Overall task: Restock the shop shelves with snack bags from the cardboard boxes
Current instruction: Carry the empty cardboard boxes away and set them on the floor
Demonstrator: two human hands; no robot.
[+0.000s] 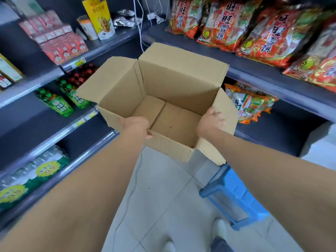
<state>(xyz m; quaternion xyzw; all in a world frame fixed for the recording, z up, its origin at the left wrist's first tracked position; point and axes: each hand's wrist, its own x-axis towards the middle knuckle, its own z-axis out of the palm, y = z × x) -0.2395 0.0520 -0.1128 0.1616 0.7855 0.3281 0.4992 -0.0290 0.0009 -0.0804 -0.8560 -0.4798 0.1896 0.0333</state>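
Cardboard box (178,79): flaps open, bare bottom panels showing, held in the aisle above the tiled floor (163,197), between my arms.
Left grip (135,127): clamped on the box's near-left rim, thumb hooked inside.
Right grip (211,122): fingers curled over the right rim beside its flap.
Red rice-cracker bags (223,24): lined along the far right shelf (254,73).
Blue plastic stool (234,195): on the floor, near right.

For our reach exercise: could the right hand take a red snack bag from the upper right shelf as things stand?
Probably not yet: the right hand grips the box rim; nothing else blocks the bags.
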